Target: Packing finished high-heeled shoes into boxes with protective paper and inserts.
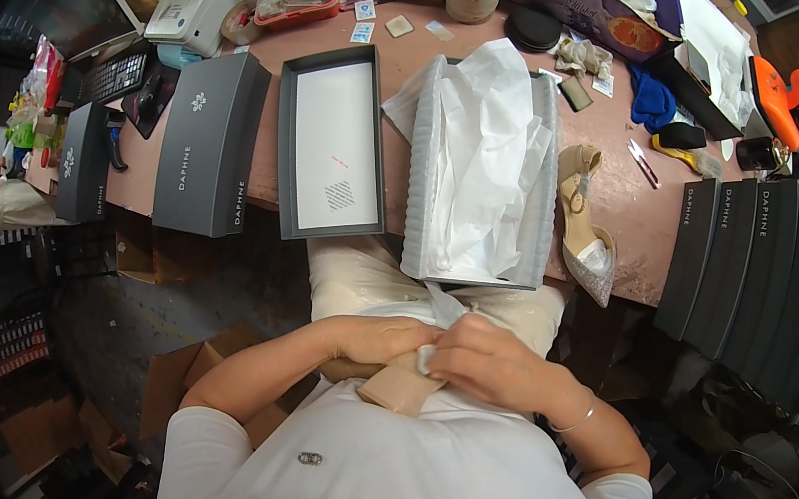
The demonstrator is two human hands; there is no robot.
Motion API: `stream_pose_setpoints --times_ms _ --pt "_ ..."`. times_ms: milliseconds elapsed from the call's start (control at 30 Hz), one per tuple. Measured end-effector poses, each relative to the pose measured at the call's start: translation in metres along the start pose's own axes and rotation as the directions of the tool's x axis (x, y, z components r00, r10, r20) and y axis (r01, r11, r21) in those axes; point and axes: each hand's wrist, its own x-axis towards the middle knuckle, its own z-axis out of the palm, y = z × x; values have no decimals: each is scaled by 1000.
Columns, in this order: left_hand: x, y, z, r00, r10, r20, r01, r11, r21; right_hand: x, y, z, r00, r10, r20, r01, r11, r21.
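Item: beige leather high-heeled shoe [398,389], light, stiff-soled, scuffable, held in lap; left hand [378,338] and right hand [491,363] fingers curled closed around it and white tissue wad [426,358]; best gripped mid-body.

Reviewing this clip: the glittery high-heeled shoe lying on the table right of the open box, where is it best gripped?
Probably at the narrow waist of the high-heeled shoe, coming from the person's right hand side. It lies toe toward the table edge, heel away, clear of the open box.
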Motion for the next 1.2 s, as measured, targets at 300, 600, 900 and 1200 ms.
stream_pose_setpoints --times_ms 300,600,900,1200 --pt "1 -5 -1 1000 -19 24 19 999 -38 -5 3 -1 1000 5 -21 -8 994 -108" --pt "2 -9 2 1000 -4 -18 3 999 -43 -10 1 0 997 69 30 -66 993 -98" --pt "9 -19 3 994 102 -28 -104 988 -112 -5 -2 0 998 58 19 -56 995 -78" --pt "1 -5 1 998 57 7 -57 995 -85 -8 -1 3 999 36 34 -33 995 -91"
